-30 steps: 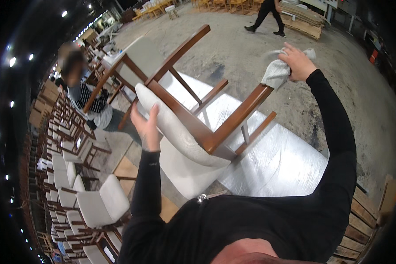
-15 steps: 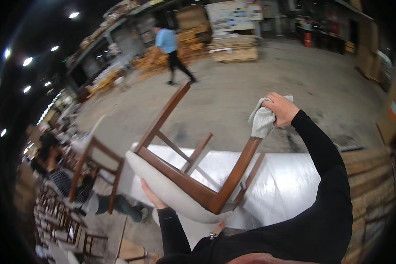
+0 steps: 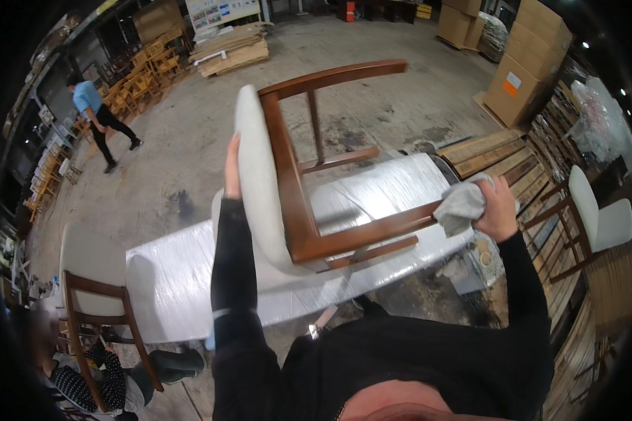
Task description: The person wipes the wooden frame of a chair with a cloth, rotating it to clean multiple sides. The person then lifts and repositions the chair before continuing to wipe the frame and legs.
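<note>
A chair with a pale upholstered seat (image 3: pixel 260 182) and a brown wooden frame (image 3: pixel 291 179) is tilted over in front of me, its legs pointing to the right. My left hand (image 3: pixel 232 168) grips the seat's left side, the fingers lying along the fabric and partly hidden. My right hand (image 3: pixel 498 210) is closed on a grey cloth (image 3: pixel 462 205), pressed round the end of the nearer leg (image 3: pixel 379 235). Beneath the chair is a table (image 3: pixel 168 281) wrapped in shiny plastic film. The chair's backrest is mostly hidden under the seat.
Another pale chair (image 3: pixel 95 281) stands at the table's left end, beside a seated person (image 3: pixel 84 379). A person in a blue shirt (image 3: pixel 88 98) walks at the far left. Wooden pallets (image 3: pixel 491 151), a further chair (image 3: pixel 597 217) and stacked cartons (image 3: pixel 523 77) are on the right.
The chair has turned so its legs point right instead of away. My right hand and the cloth have come lower and rightward. The walking person appears farther left as my view swung right.
</note>
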